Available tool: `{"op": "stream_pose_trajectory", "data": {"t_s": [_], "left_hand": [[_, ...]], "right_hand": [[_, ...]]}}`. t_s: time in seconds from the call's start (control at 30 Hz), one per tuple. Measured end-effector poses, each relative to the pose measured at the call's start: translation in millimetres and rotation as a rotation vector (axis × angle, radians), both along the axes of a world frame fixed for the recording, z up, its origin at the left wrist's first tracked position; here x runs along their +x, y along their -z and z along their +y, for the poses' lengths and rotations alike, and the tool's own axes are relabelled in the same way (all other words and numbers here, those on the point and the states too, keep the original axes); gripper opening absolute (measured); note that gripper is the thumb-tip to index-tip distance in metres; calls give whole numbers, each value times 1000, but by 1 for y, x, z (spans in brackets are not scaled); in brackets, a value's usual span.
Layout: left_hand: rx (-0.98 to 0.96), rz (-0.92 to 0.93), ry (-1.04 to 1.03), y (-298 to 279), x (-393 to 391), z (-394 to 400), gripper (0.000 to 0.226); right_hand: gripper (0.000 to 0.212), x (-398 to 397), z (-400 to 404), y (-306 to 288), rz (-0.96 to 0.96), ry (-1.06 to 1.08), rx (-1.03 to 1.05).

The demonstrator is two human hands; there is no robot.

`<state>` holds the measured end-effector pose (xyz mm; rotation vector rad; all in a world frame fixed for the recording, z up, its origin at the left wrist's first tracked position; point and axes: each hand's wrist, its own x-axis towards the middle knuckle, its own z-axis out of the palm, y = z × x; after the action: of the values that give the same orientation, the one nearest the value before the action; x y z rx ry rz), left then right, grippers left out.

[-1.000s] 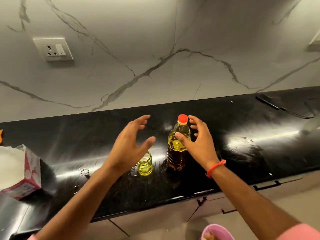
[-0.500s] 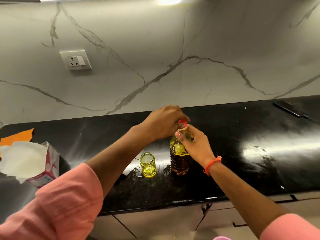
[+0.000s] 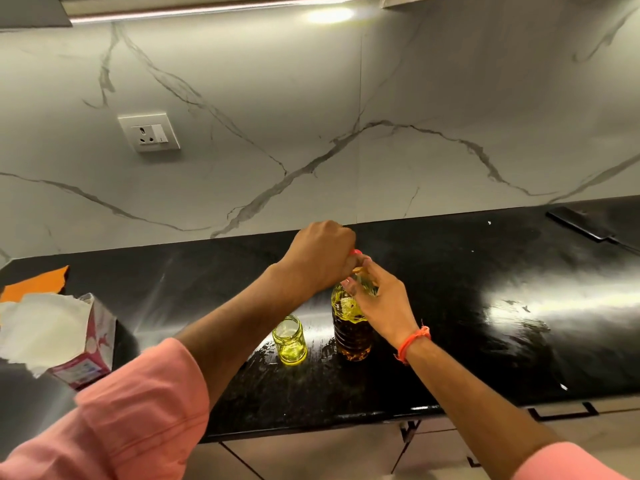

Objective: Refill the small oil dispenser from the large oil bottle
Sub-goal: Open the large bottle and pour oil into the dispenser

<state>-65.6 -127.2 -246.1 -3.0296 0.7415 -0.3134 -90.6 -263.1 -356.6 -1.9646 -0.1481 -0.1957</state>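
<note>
Nearest the camera, pink sleeves entered from 7 and 5 o'clock, both forearms converging on the middle of the black countertop. Cabinet fronts with dark handles ran under its front edge.

Small oil dispenser – a clear glass jar, open-topped, upright, a little yellow oil at the bottom – stood just left of centre, apart from both hands. Wet smears on the counter around it.

Large oil bottle stood upright just beside the jar, at its 3 o'clock, not touching. Right hand, orange thread on the wrist, had fingers wrapped around the bottle's shoulder. Left hand was clenched over the top, gripping the red cap – only a sliver of it showed, so cap on or loose: couldn't tell.

At 9 o'clock, a pink carton with white paper spilling out, an orange scrap behind it. At 2 o'clock, a flat dark object on the counter's far edge.

Farthest: marble backsplash, a wall socket at 10 o'clock, under-cabinet light strip at 12.
</note>
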Motion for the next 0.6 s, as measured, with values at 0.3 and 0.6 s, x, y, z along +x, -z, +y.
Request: {"op": "stream_pose_trajectory", "data": {"t_s": [0.3,0.6], "left_hand": [[-83,238,212,5,-5,13,66],[-71,146,218,-9,-9,8,30]], "right_hand": [[40,-4,-4,2,17,-26,15],[64,-8,-11,18,100,-50,47]]}}
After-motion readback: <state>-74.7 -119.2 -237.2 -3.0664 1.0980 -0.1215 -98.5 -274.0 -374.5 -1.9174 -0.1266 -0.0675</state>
